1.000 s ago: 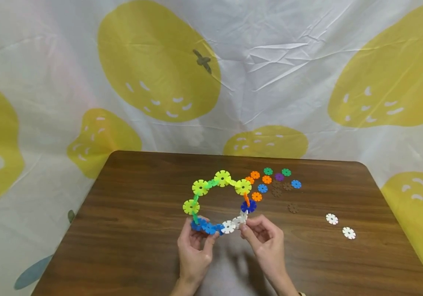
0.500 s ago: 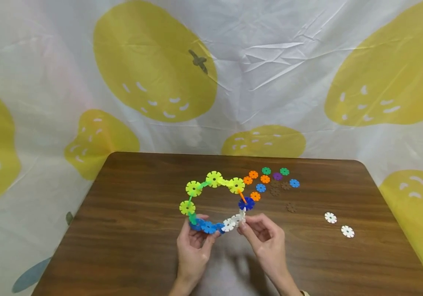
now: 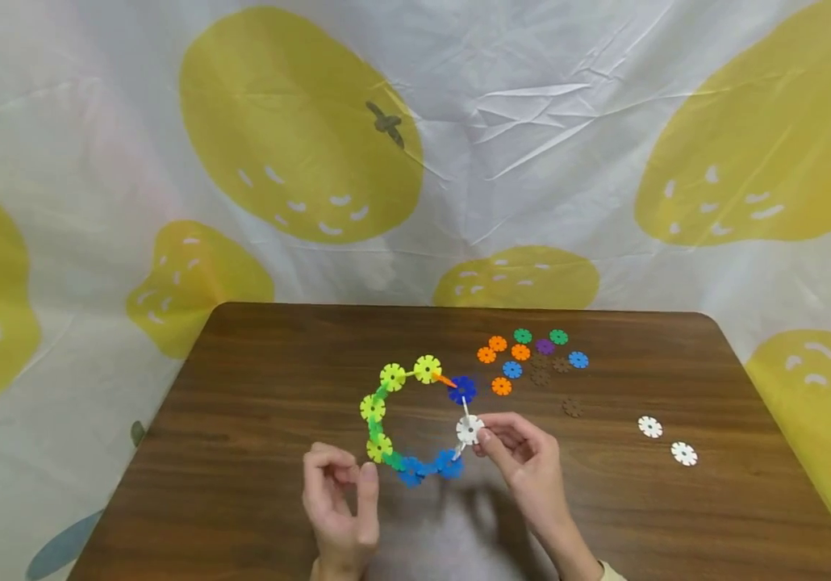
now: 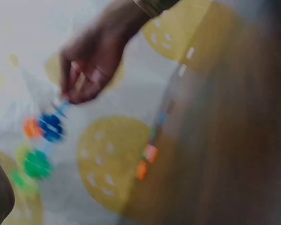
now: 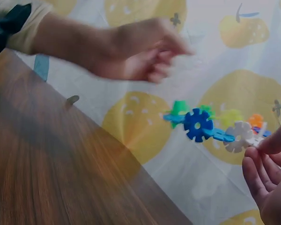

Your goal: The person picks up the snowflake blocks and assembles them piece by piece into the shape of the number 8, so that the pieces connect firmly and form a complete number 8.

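A ring of notched plastic snowflake discs (image 3: 392, 377) linked edge to edge hangs above the table, in yellow-green, green, blue, white, dark blue and orange. My right hand (image 3: 532, 476) pinches its right side at a white disc (image 3: 469, 423) between thumb and fingers. My left hand (image 3: 341, 510) is to the lower left of the ring, apart from it, its fingers loosely bent with nothing in them. In the right wrist view the left hand (image 5: 136, 51) is blurred, while the ring's blue disc (image 5: 197, 125) shows clearly. The left wrist view is blurred.
Loose discs in orange, green, purple, blue and brown, such as an orange disc (image 3: 502, 386), lie behind the right hand. Two white discs lie farther right, one being the nearer white disc (image 3: 684, 453). A wooden table (image 3: 241, 387) meets a lemon-patterned cloth (image 3: 357, 274) at its back edge.
My left hand has let go of the blue discs and moved left. The ring has turned and sunk lower, with the blue discs now at its lower right. My right hand still grips the white part.
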`<state>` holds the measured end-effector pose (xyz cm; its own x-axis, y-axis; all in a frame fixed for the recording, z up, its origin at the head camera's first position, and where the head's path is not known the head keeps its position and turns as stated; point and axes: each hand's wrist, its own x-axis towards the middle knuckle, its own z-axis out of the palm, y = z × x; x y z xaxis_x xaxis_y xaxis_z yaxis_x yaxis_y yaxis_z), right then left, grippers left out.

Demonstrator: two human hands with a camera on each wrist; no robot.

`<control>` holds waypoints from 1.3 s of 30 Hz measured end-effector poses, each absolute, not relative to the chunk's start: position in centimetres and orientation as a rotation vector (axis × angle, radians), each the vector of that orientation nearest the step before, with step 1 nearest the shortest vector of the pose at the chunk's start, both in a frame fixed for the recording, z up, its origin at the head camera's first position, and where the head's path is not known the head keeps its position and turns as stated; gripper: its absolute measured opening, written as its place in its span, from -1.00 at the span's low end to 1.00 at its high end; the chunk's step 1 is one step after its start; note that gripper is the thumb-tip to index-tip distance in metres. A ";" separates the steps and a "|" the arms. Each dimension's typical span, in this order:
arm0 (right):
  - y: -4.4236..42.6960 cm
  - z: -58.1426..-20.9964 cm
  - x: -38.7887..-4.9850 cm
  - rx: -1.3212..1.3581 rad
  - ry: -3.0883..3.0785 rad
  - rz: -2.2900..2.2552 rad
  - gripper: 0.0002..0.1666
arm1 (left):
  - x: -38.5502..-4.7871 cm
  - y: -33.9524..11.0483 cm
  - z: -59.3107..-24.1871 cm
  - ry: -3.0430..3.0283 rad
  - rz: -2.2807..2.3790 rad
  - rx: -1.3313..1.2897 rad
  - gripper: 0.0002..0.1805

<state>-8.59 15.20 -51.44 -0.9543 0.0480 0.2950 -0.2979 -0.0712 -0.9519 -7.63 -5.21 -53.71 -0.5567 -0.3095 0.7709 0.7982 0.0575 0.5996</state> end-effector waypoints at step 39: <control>28.2 -55.7 -10.7 -0.318 -2.490 0.920 -0.68 | -9.6 -3.2 -53.4 -2.232 -2.031 -0.040 -0.92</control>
